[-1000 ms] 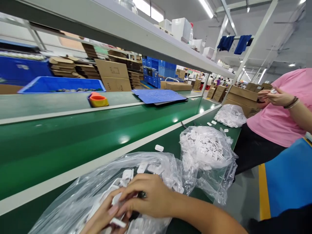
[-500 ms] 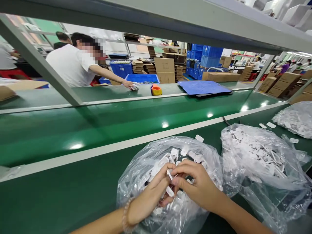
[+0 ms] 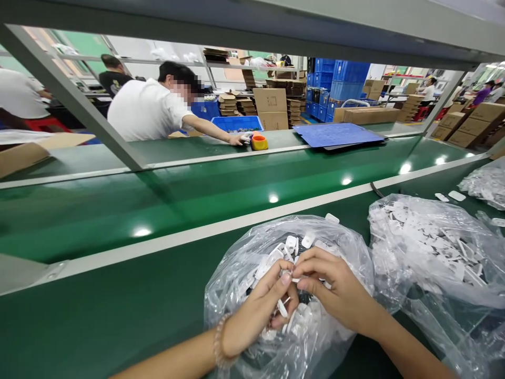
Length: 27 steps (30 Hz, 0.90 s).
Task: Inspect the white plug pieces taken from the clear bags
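Over an open clear plastic bag (image 3: pixel 229 279) full of small white plastic pieces (image 3: pixel 276 255), my two hands meet. My left hand (image 3: pixel 262 310), a beaded bracelet on its wrist, is closed on a small white plastic piece (image 3: pixel 283 308) held in its lower fingers. Between its thumb and forefinger and the fingertips of my right hand (image 3: pixel 329 284) is another thin white piece (image 3: pixel 294 279), mostly covered. My right hand pinches that piece from the right side. Its exact shape is hidden by the fingers.
A second bag of white pieces (image 3: pixel 430 242) lies to the right, with loose pieces (image 3: pixel 456 196) behind it. The green conveyor belt (image 3: pixel 221 195) runs beyond a pale rail. Across it, a person (image 3: pixel 145 108) reaches toward an orange-and-yellow tape roll (image 3: pixel 259 142). A shelf beam (image 3: pixel 252 31) crosses overhead.
The view has shifted slightly, so the bags sit further right. The white piece at my fingertips has turned flatter. Across the belt, the person's hand has moved right to the tape roll.
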Motion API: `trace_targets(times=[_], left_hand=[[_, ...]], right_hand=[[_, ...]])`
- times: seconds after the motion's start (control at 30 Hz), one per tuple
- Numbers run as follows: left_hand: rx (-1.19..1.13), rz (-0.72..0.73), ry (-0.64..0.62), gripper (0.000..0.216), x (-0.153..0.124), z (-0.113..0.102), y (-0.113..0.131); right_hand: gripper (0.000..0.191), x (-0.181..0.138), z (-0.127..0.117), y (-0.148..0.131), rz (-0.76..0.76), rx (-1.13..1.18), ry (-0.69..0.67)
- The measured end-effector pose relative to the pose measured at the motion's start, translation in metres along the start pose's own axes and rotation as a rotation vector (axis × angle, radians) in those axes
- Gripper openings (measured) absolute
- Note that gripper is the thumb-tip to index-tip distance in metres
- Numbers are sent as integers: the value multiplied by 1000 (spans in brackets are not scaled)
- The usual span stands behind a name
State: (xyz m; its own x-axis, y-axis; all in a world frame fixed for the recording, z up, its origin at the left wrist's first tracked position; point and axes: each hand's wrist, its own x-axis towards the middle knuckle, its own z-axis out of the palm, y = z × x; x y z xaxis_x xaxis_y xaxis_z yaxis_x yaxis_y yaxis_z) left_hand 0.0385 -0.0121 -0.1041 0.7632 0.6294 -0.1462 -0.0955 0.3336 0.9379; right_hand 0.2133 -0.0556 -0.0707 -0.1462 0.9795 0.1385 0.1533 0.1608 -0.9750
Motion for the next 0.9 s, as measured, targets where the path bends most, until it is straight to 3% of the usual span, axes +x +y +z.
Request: trace_targets(times=[0.17,0.37,0.63,0.77,0.9], left_hand=[[-36,80,61,39,-1,-1,-7],[-65,139,110,34,-3,-2,-12],[-93,145,103,34,-5,-2,-13],[-101,132,117,34,-6,-2,-11],[-122,116,155,35,-5,-1,-8]], right_hand=[[5,5,-3,13,7,203,-25],[13,8,-5,18,36,388,-95],[15,9,-4,21,52,431,-125],[18,9,-2,21,15,370,-74],[21,5,7,20,-108,225,120]])
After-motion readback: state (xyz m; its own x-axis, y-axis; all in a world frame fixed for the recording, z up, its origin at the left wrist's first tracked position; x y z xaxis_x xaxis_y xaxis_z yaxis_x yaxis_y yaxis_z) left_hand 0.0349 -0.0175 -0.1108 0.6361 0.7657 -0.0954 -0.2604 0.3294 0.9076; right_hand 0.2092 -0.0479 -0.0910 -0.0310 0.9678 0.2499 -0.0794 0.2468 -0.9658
